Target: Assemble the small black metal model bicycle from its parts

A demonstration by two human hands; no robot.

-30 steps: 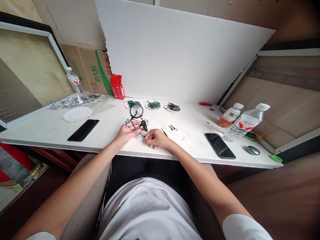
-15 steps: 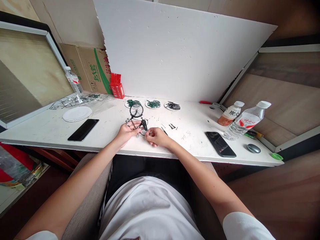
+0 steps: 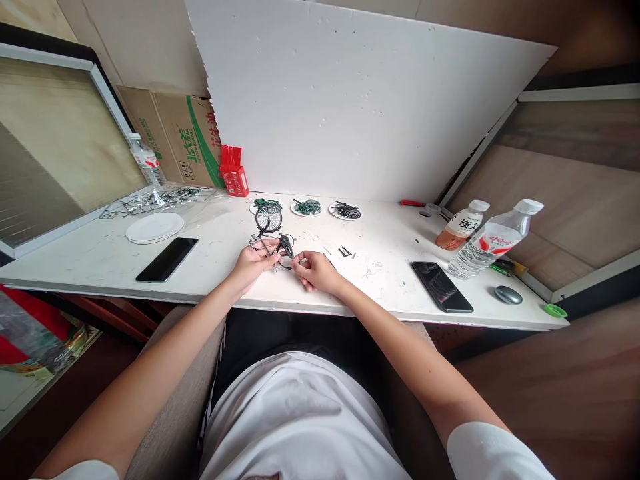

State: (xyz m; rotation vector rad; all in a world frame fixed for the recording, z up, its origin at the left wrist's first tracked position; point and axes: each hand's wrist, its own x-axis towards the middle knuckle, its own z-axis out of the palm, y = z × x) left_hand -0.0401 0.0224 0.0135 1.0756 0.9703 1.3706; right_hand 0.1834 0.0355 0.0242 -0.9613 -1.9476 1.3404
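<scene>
A black model bicycle (image 3: 269, 219) with one spoked wheel showing is gripped in my left hand (image 3: 251, 267), its frame lying across the fingers and the thumb pressed on it. My right hand (image 3: 314, 270) is closed in a pinch at the near right end of the bicycle, by the dark chain-guard part. Whether a small piece sits between those fingertips is hidden. Both hands are just above the front of the white table (image 3: 210, 267). Small loose black parts (image 3: 345, 251) lie to the right of my right hand.
Behind are three white plates holding green parts (image 3: 307, 207) and black parts (image 3: 347, 211). A phone (image 3: 167, 260) and stacked white plates (image 3: 155, 228) lie left. Right are another phone (image 3: 442, 287), a water bottle (image 3: 497, 240), an orange-brown drink bottle (image 3: 463, 225) and a mouse (image 3: 507, 295).
The bicycle has tilted slightly, its spoked wheel shifting a little left. My right hand stays pinched beside it, with only a small shift at the fingertips.
</scene>
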